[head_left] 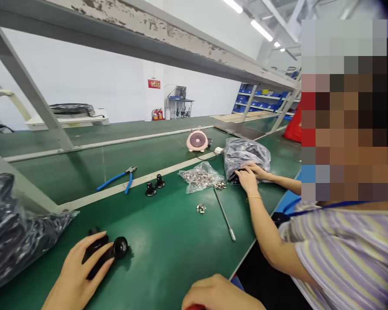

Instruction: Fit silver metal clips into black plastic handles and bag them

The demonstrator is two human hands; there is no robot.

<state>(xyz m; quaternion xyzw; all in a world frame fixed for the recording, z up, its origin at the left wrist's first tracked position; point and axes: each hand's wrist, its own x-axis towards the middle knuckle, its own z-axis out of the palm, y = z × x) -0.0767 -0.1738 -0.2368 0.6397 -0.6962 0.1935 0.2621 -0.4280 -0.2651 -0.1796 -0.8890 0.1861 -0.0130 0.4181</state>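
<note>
My left hand (79, 269) is wrapped round black tube-like parts at the lower left, just over the green bench. One black part (120, 248) turns its round, hollow end toward the right; another shows between my fingers. At the bottom edge, my right hand (218, 292) is curled round a red object (195, 307), mostly hidden and cut off by the frame. Two black flanged parts (150, 189) stand upright farther back on the bench. Nearer the middle lies a small heap of shiny metal pieces (201, 209).
A bag of black parts (13, 232) fills the left side. Blue-handled pliers (126, 176), a bag of metal pieces (202, 176), a long screwdriver (224, 215) and a pink fan (198, 141) lie beyond. At right, a co-worker's hands (250, 176) touch another plastic bag (245, 155).
</note>
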